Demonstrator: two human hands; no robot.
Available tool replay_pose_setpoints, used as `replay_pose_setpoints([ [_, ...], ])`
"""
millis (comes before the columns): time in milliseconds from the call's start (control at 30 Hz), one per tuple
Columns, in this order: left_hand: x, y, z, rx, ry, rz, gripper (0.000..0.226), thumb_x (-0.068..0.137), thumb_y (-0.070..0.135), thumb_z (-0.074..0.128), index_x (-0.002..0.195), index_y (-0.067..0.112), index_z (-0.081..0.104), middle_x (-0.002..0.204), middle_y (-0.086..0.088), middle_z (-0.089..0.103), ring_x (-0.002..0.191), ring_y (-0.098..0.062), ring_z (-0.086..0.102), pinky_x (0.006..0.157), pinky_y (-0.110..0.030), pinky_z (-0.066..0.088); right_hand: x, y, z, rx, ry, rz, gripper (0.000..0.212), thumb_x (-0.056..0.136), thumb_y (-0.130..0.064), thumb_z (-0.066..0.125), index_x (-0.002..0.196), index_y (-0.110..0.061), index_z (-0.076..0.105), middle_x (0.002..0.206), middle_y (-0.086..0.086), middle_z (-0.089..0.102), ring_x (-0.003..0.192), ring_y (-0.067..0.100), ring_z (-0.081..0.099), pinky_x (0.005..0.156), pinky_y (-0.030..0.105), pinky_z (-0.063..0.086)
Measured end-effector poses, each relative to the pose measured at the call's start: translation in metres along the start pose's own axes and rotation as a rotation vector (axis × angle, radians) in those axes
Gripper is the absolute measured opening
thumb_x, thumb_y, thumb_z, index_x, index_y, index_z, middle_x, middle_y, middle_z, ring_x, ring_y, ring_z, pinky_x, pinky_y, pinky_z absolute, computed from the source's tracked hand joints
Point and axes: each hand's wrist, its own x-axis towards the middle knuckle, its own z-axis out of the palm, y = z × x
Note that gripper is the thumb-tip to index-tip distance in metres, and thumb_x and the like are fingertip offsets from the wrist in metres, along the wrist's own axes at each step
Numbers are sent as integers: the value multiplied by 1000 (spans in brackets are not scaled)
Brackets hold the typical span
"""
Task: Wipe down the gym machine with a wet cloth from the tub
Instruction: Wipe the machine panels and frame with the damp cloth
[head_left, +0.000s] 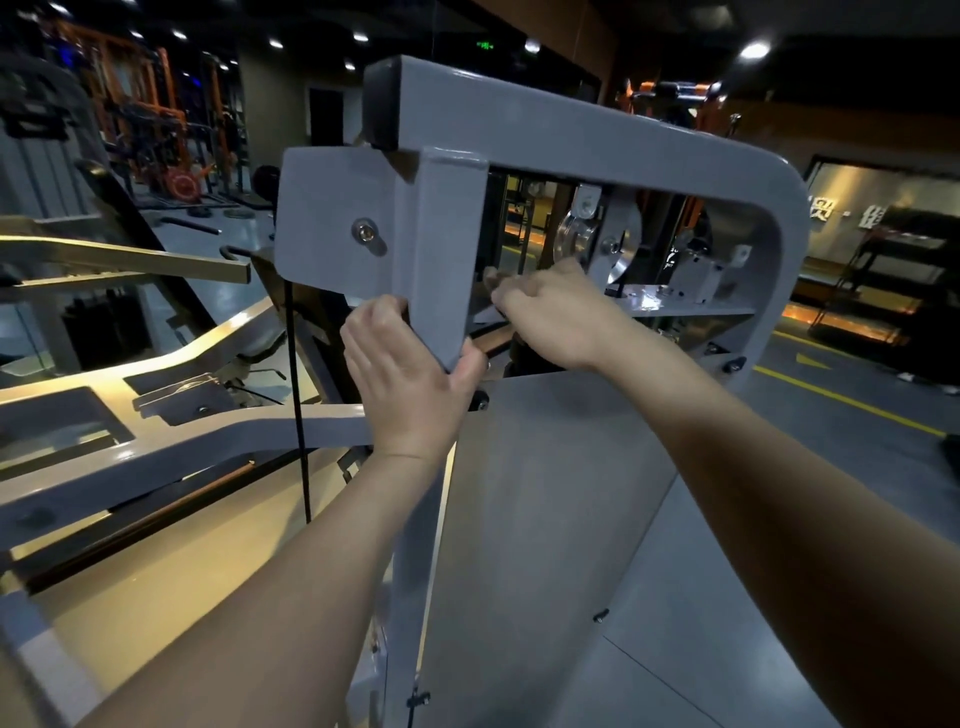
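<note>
Close ahead stood the grey painted steel gym machine frame (571, 130), left hand (410, 374) wrapped round its upright post, right hand (556, 317) reached inside the opening, fingers curled, any cloth in them impossible to tell.

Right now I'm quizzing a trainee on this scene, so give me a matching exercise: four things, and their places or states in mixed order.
Things: 1 left hand; 2 right hand; 3 pulley; 4 cable.
Places or states: A hangs left of the upright; B grips the upright; C shiny silver; D reaches in right of the upright.
Pairs: 1-B; 2-D; 3-C; 4-A.
</note>
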Motion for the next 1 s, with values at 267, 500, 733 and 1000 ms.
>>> replay_pose_setpoints([
  [267, -1, 3, -12, 10, -78, -17, 62, 83, 37, 70, 125, 13, 31, 123, -25, 45, 113, -36, 40, 96, -50, 38, -25, 19, 16, 124, 188, -207, 32, 104, -30, 58, 134, -28, 68, 128, -16, 68, 113, 17, 45, 99, 20, 32],
  [500, -18, 21, -43, -25, -129, 114, 51, 77, 20, 64, 120, 12, 38, 126, -13, 36, 116, -35, 39, 100, -47, 33, -40, 61, 33, -25, 536, -72, 24, 98, -8, 63, 117, -16, 75, 93, 6, 67, 90, 21, 39, 77, 15, 29],
  [733, -13, 70, -30, -58, -374, 465, 30, 74, 15, 59, 102, 5, 57, 113, -12, 52, 111, -31, 42, 100, -40, 36, -42, 94, 29, -69, 642, -20, 35, 90, -6, 71, 121, -23, 75, 91, 8, 56, 90, 17, 47, 80, 25, 46],
  [1000, 12, 111, 43, 318, -573, 499, 43, 78, 30, 53, 117, 13, 53, 123, -6, 49, 120, -28, 42, 106, -44, 33, -63, 140, -7, -8, 656, -54, 20, 98, -16, 64, 112, -23, 76, 75, 1, 62, 88, 9, 41, 70, 29, 45],
])
